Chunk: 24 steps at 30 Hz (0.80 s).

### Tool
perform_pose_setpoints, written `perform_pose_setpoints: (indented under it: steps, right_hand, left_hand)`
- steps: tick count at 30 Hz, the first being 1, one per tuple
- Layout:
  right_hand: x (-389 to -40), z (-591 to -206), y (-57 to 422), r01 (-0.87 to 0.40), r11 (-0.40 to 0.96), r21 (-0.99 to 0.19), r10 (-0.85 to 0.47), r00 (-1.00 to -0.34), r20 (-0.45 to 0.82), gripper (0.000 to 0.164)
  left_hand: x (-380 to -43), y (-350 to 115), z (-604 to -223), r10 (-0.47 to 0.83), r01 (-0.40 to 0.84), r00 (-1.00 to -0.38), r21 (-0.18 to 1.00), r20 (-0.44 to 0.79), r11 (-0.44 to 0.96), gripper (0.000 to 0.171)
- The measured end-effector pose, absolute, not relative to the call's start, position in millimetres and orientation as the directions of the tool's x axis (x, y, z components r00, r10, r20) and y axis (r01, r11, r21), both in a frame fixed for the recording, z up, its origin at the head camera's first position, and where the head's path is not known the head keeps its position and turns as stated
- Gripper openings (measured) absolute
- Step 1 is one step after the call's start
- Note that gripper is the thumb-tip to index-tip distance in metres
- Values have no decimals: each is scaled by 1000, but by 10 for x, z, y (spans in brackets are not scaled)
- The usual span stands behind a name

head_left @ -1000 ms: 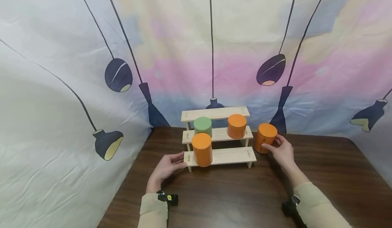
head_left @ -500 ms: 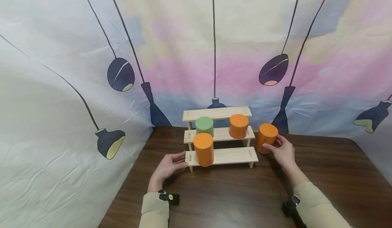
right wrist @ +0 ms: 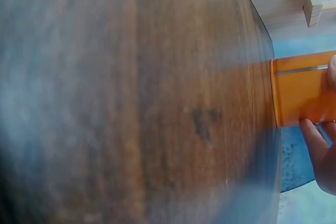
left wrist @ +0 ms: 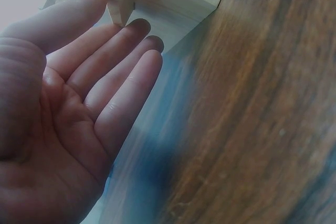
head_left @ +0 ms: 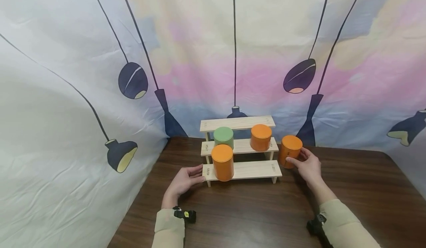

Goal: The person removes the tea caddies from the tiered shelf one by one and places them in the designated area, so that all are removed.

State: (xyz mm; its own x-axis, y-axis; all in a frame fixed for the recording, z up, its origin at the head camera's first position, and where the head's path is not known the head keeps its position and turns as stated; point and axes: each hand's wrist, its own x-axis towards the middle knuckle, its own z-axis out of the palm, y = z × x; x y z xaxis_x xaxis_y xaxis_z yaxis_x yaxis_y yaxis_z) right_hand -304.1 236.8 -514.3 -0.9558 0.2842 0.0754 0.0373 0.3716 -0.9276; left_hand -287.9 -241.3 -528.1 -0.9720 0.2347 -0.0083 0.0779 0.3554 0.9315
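A three-tier pale wooden display stand [head_left: 253, 169] stands on the table. My left hand [head_left: 182, 181] is at the left end of its lowest step, thumb at the front corner and fingers at the side; the left wrist view shows the stand's leg [left wrist: 123, 6] between them. My right hand [head_left: 307, 164] grips an upright orange canister [head_left: 288, 153] just right of the stand, its thumb on the near side. Another orange canister [head_left: 223, 164] stands on the lowest step at the left. The middle step holds a green canister [head_left: 223, 135], partly hidden, and a shorter orange one [head_left: 261, 138].
The dark wood-grain table [head_left: 253, 214] extends in front and to both sides. A cloth backdrop [head_left: 266, 37] printed with hanging lamps rises right behind the stand and along the left side. The stand's top step [head_left: 237, 123] is close to the backdrop.
The head view has shifted slightly, so everything appears a little further right. Both hands keep their holds, and the canister in the right hand has hardly moved against the stand.
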Motion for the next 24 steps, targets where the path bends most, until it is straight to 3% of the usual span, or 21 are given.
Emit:
perform_pose_setpoints:
  steps: [24]
  right_hand:
    - [-3031,-5146,2390,41,357,-933,242,-969,50,89]
  left_hand:
    - [-2877,-2407,-5269,218,57,-976,931,-24,360,60]
